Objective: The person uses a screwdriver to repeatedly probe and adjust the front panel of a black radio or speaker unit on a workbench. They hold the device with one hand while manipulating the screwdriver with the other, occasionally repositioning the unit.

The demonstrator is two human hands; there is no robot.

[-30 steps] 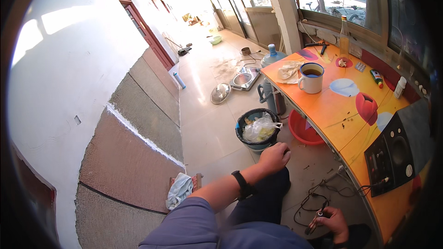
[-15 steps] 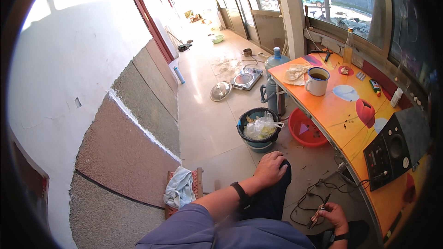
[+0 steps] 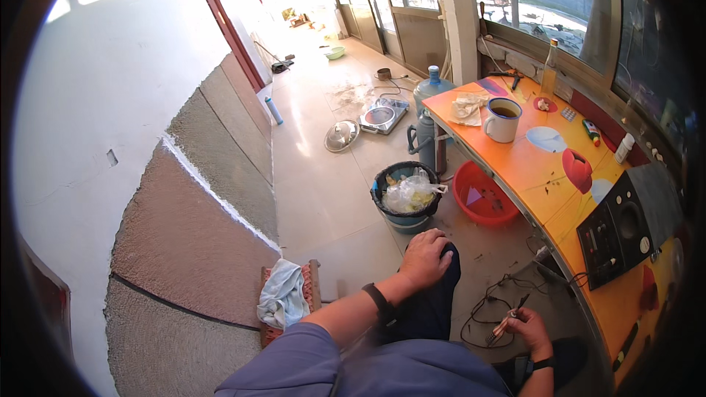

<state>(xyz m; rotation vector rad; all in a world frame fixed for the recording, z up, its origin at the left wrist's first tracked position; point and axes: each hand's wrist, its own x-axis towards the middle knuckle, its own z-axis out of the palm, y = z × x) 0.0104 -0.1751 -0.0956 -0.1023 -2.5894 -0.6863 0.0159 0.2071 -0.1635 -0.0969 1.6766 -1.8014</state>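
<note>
While the left hand [image 3: 425, 259] rests on the dark-trousered left knee [image 3: 443, 294]: palm down, fingers bent over the cloth, the forearm reaching in from below.
Right hand [image 3: 531, 329]: here's the grip, thumb and fingers pinched on a slim dark-and-copper-coloured piece [image 3: 498, 331], too small to name closer.
Slant of the piece: long axis diagonal, thin dark end up and right, coppery end down and left.
From the left hand: the piece lies to the right and nearer the body; hands well apart, the right the one on it.
Right wrist: banded [image 3: 543, 362], low beside the flower-printed table [image 3: 540, 198], hand angled up and left.
Black cable [image 3: 497, 298]: looped on the tiled floor [image 3: 323, 206] around the piece in view; whether they join, can't tell.
</note>
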